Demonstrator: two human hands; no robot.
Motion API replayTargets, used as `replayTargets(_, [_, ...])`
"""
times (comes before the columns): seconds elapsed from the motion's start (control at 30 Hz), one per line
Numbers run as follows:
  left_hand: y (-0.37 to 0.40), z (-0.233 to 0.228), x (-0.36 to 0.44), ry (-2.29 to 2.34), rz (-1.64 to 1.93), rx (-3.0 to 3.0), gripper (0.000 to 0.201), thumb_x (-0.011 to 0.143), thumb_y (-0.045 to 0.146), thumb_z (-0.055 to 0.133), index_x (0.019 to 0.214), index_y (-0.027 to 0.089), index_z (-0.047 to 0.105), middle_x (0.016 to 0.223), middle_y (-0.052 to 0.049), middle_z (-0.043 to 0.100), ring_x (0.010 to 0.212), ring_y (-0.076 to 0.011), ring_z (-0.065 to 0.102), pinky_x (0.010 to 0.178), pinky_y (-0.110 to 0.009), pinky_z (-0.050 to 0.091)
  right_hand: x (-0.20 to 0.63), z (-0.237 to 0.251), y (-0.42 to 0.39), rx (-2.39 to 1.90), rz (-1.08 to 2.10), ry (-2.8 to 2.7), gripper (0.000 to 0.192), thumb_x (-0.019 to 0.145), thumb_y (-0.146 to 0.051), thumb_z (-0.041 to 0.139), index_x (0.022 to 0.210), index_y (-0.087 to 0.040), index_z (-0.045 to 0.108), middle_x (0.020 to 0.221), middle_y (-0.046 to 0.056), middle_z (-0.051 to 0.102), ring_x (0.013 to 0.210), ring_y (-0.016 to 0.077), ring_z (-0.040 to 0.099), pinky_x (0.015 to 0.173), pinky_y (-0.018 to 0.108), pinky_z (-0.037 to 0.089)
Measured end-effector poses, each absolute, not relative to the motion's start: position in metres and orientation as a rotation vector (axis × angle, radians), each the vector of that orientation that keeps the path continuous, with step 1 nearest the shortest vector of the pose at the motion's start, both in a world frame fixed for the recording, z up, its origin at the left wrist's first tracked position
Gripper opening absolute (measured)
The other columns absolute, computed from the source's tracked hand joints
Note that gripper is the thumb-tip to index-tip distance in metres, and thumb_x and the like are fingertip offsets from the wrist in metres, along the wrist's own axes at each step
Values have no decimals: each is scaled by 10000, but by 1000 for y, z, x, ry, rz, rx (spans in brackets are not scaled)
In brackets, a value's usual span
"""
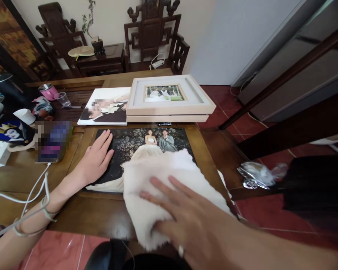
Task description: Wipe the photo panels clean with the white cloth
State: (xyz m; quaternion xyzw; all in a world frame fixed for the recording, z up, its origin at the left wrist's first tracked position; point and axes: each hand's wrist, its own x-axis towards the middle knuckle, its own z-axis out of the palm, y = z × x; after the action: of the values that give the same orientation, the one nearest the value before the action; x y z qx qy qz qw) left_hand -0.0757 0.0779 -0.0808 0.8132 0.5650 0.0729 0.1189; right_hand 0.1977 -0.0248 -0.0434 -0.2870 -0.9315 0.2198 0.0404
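Across the lower centre of the frame, the right hand (186, 221) lies flat, fingers spread, pressing a white cloth (163, 180) onto a dark wedding photo (135, 144) on the wooden table (101, 213). Left of it, the left hand (97, 159) rests open, palm down, on the photo's left edge. Stacked frames (169, 101) sit just beyond, upper centre.

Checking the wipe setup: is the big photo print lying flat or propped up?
Flat. The photo print lies face up on the wooden table, left hand pressing its edge, right hand on the white cloth over it.
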Motion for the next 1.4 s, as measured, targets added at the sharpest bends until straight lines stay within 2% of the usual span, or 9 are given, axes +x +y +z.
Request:
replayTargets(0.13, [78,-80,-76,1638,232,2385,612,987,482,232,1526,191,234,1620,-124,191,1487,-307,182,1126,-608,268,200,-50,29,-1033,518,-2844,448,769,-60,567,1174,-223,670,1525,102,394,1425,385,261,1113,647,263])
replayTargets(0.3, [78,-82,-79,1616,249,2414,610,990,472,229,1525,181,234,1619,-129,194,1488,-293,187,1147,-582,248,197,-47,74,-1061,356,-2881,462,808,-45,513,1253,-135,598,1514,152,409,1443,393,212,1105,643,266])
replayTargets(0.47, [78,-82,-78,1638,236,2390,615,987,473,233,1521,169,242,1622,-125,179,1492,-282,176,1151,-575,249,176,-38,36,-1084,588,-3016,421,789,-133,595,1205,-150,658,1552,178,306,1434,458,138,1092,721,166])
replayTargets(0.63, [78,-82,-77,1613,252,2421,605,993,472,226,1526,186,232,1623,-116,180,1493,-273,173,1164,-557,231,173,-42,-18,-739,758,-2968,252,794,-259,646,1028,-237,738,1497,157,415,1390,481,267,1057,757,184])
replayTargets(0.9, [78,-82,-79,1621,251,2390,622,988,499,227,1529,192,230,1622,-121,183,1492,-295,171,1152,-582,242,175,-37,47,-1026,483,-2996,469,819,-100,550,1275,-190,614,1550,134,343,1436,411,216,1108,662,239])
replayTargets(1.03, [79,-82,-78,1634,235,2376,619,988,488,228,1527,185,225,1622,-122,182,1492,-292,172,1141,-604,241,173,-37,82,-1125,332,-2940,475,872,-71,462,1331,-145,557,1444,156,502,1428,395,257,1098,616,295])
replayTargets(1.1, [79,-81,-78,1635,232,2378,617,988,480,232,1526,177,226,1621,-125,183,1492,-293,172,1136,-602,253,169,-35,82,-1145,316,-2950,482,867,-63,458,1335,-130,552,1445,170,495,1425,407,256,1089,620,305])
replayTargets(1.23, [79,-80,-76,1630,228,2374,615,986,480,232,1525,185,230,1621,-121,187,1491,-293,176,1137,-597,258,161,-33,45,-1065,420,-3023,450,842,-123,546,1287,-136,607,1522,217,354,1402,484,241,1062,692,279])
replayTargets(1.4, [79,-80,-76,1617,239,2393,613,988,471,218,1523,173,237,1623,-120,177,1494,-282,164,1151,-584,235,158,-43,-16,-747,611,-3018,204,865,-273,597,993,-222,747,1470,192,443,1353,524,313,989,785,270])
